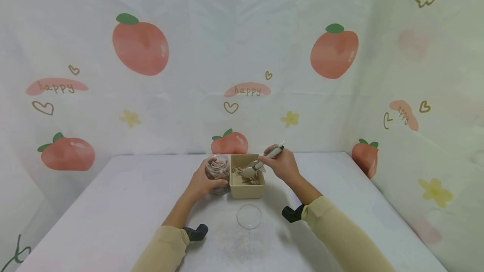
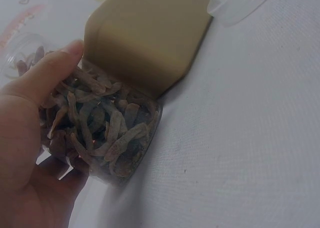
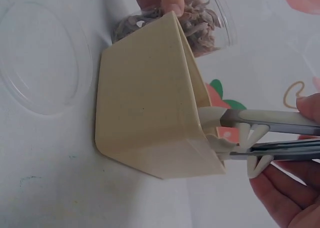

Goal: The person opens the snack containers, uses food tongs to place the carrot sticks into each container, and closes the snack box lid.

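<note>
My left hand (image 1: 202, 183) grips a clear plastic jar (image 2: 150, 119), its thumb across the near side and fingers curled round behind. Brownish dried strips (image 2: 95, 118) fill the jar up close to its open mouth. Touching the jar's right side in the head view is a beige rectangular bin (image 1: 247, 192), with more strips (image 1: 251, 181) lying on its floor. My right hand (image 1: 282, 163) holds a pair of grey-and-white tongs (image 3: 272, 119) between thumb and fingers. The tongs' pale scoop-shaped heads (image 1: 248, 173) reach down into the bin, and its wall hides their tips in the right wrist view.
A round transparent lid (image 1: 249, 216) lies on the white table (image 1: 124, 209) in front of the bin. Behind the table hangs a white curtain (image 1: 189, 108) printed with peaches, and another side of it runs along the right.
</note>
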A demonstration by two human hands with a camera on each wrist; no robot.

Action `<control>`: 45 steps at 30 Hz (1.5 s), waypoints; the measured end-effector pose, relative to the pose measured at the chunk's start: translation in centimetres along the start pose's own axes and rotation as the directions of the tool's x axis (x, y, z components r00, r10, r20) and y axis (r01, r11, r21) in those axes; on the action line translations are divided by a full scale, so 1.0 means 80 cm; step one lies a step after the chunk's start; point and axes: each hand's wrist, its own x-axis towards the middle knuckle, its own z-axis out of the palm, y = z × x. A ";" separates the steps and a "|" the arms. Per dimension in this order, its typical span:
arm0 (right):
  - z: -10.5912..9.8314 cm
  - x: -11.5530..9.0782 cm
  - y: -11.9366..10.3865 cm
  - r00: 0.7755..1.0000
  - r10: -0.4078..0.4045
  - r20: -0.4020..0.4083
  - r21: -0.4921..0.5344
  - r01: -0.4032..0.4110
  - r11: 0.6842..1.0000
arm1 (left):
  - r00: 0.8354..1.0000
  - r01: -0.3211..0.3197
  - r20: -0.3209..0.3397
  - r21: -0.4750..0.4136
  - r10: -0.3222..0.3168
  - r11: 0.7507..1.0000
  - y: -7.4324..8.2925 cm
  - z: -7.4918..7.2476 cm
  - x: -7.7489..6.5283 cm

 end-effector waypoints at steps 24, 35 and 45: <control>-0.007 0.004 0.000 0.994 -0.020 -0.104 0.131 0.034 0.991 | 1.000 -0.015 0.000 0.003 0.015 1.000 0.002 0.001 0.001; -0.020 0.010 -0.026 0.988 -0.064 -0.139 0.181 0.089 0.979 | 1.000 -0.005 0.008 0.002 0.005 1.000 0.000 0.000 0.000; -0.028 0.010 -0.063 0.981 -0.121 -0.153 0.248 0.156 0.956 | 1.000 -0.004 0.007 0.018 0.004 1.000 -0.001 -0.001 0.000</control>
